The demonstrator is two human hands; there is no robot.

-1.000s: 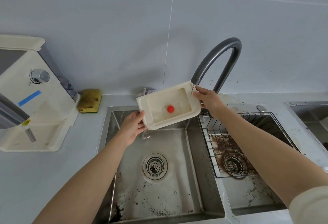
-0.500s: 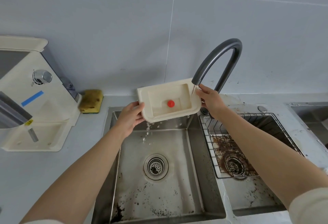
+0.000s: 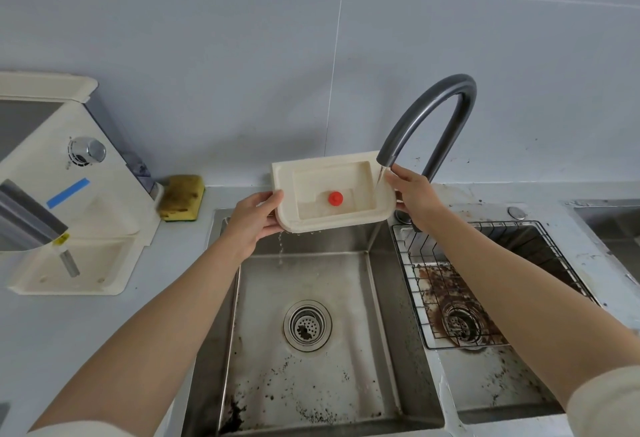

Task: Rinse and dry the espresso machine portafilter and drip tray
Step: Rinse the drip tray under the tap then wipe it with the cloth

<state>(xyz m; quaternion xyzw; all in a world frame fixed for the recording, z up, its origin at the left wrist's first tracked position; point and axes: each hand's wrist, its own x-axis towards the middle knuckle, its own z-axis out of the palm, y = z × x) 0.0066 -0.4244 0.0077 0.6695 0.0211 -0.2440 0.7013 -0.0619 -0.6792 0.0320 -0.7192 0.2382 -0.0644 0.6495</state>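
I hold the cream drip tray [image 3: 349, 173], with a red float [image 3: 335, 198] in its basin, tilted toward me above the left sink basin [image 3: 311, 384]. My left hand [image 3: 254, 218] grips its left edge and my right hand [image 3: 414, 196] grips its right edge. Water runs from the grey faucet [image 3: 429, 114] onto the tray's right end, and drops fall from the tray's lower left corner. The cream espresso machine [image 3: 59, 194] stands on the counter at the left. No portafilter is visible.
A yellow sponge [image 3: 181, 197] lies on the counter behind the sink's left corner. The right basin holds a wire rack [image 3: 485, 284] over a stained drain. Dark coffee specks spot the left basin around its drain strainer [image 3: 307, 325]. A further sink edge [image 3: 609, 208] shows far right.
The tray has been lifted and tilted more upright under the spout, and water now drips from its lower left corner into the basin. Both hands keep their grip.
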